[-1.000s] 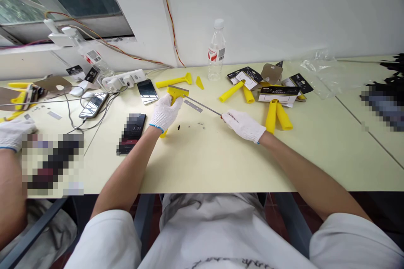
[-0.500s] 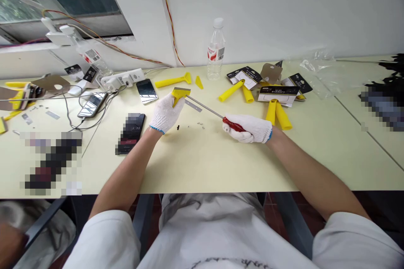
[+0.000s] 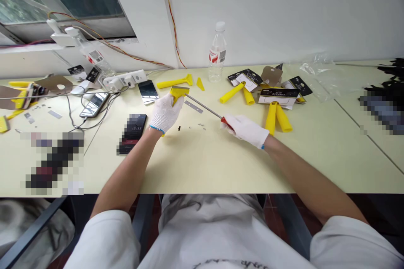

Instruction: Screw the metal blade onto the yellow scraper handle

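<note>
Two gloved hands work over the pale bench (image 3: 205,164). At the near edge, the person's bare forearms come up from white sleeves. The left hand (image 3: 164,113) is closed around a yellow scraper (image 3: 178,93); its handle is hidden in the glove, and its head with the metal edge sticks out above the fingers, away from the person. The right hand (image 3: 248,129) is clenched on the red handle of a screwdriver (image 3: 206,109), whose thin metal shaft runs up and to the left until the tip meets the head of the scraper. Between the two hands, some small screws (image 3: 199,125) and one dark small part (image 3: 179,128) lie on the bench, and a flat metal blade (image 3: 193,106) lies just under the shaft. Left of the left hand there is a dark phone (image 3: 131,133) with a blurred screen.

Farther back lie two more phones (image 3: 148,91), a white power strip (image 3: 125,80) with cables, one loose yellow handle (image 3: 175,81), and to the right a heap of yellow handles and packaging cards (image 3: 271,92). At the wall stands upright a clear water bottle (image 3: 216,55).
</note>
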A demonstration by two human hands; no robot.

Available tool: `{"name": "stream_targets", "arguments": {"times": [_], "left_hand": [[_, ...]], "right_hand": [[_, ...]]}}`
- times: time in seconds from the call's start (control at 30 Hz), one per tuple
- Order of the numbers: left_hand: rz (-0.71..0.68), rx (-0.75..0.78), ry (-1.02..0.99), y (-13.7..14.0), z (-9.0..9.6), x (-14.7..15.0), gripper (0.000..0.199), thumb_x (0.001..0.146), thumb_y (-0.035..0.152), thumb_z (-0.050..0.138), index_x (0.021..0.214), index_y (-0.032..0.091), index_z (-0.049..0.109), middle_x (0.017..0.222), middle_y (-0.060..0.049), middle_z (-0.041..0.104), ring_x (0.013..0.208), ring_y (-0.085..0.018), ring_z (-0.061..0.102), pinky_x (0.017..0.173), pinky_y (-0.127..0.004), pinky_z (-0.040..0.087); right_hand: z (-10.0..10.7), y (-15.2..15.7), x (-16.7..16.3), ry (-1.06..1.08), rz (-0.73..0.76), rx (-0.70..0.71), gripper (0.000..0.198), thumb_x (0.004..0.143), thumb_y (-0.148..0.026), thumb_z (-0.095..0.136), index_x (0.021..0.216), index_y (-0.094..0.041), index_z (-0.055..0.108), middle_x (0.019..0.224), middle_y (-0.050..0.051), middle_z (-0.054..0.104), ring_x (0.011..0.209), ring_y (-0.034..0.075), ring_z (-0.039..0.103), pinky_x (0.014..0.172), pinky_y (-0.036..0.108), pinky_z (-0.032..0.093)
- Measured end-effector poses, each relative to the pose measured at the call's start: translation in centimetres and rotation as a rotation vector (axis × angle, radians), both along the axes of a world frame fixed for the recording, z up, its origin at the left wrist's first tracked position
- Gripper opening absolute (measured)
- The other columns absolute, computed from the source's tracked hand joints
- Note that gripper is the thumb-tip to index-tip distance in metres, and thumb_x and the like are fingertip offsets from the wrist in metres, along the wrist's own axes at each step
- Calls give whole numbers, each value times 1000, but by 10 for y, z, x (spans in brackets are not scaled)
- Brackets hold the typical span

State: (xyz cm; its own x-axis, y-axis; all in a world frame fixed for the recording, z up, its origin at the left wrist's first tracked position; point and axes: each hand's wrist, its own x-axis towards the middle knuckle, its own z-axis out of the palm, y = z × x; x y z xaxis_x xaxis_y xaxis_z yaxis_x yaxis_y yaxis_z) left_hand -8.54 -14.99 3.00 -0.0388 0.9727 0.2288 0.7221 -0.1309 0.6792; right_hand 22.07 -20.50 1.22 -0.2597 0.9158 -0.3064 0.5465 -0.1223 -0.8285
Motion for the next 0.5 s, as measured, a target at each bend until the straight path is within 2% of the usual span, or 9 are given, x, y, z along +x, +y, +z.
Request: {"name": "stream_targets", "arguments": {"times": [0.07, 0.13, 0.23, 0.33, 0.43, 0.5], "left_hand": [[-8, -4, -13, 1, -2, 1, 23, 109, 35, 67, 90, 21, 65, 65, -1, 54, 71, -20, 57, 65, -29, 41], [-19, -9, -22, 2, -3, 1, 22, 109, 33, 67, 91, 21, 65, 65, -1, 53, 72, -19, 58, 66, -29, 41], [-13, -3, 13, 2, -3, 2, 20, 109, 32, 67, 93, 20, 66, 66, -1, 54, 74, -19, 59, 67, -28, 42], [-13, -1, 49, 2, -4, 3, 18, 109, 32, 67, 95, 21, 67, 64, 1, 52, 75, -20, 59, 68, -28, 42], [-23, -7, 56, 1, -4, 3, 20, 108, 34, 68, 92, 22, 66, 63, 0, 52, 74, -20, 61, 68, -29, 43], [-17, -21, 46, 0, -3, 3, 22, 108, 35, 67, 91, 22, 66, 63, -1, 54, 72, -21, 61, 67, -30, 43]], "right_hand": [[3, 1, 3, 223, 2, -227, 58, 108, -78, 54, 90, -24, 61, 71, 0, 52, 56, 16, 45, 51, 29, 36], [5, 0, 4, 285, 15, -310, 54, 102, -77, 67, 92, -24, 59, 69, -1, 53, 53, 14, 45, 48, 27, 35], [7, -3, 3, 147, 29, -198, 45, 103, -66, 73, 92, -25, 58, 63, -4, 53, 48, 13, 40, 47, 26, 30], [6, -4, 4, 23, -5, -96, 47, 112, -65, 56, 90, -24, 59, 59, -3, 52, 49, 13, 38, 50, 27, 30], [2, 0, 6, 13, -13, -60, 55, 116, -66, 40, 90, -24, 65, 66, 1, 58, 57, 17, 49, 57, 29, 39], [0, 1, 5, -48, -51, 54, 46, 112, -62, 51, 90, -23, 64, 79, 4, 67, 70, 19, 59, 64, 30, 45]]}}
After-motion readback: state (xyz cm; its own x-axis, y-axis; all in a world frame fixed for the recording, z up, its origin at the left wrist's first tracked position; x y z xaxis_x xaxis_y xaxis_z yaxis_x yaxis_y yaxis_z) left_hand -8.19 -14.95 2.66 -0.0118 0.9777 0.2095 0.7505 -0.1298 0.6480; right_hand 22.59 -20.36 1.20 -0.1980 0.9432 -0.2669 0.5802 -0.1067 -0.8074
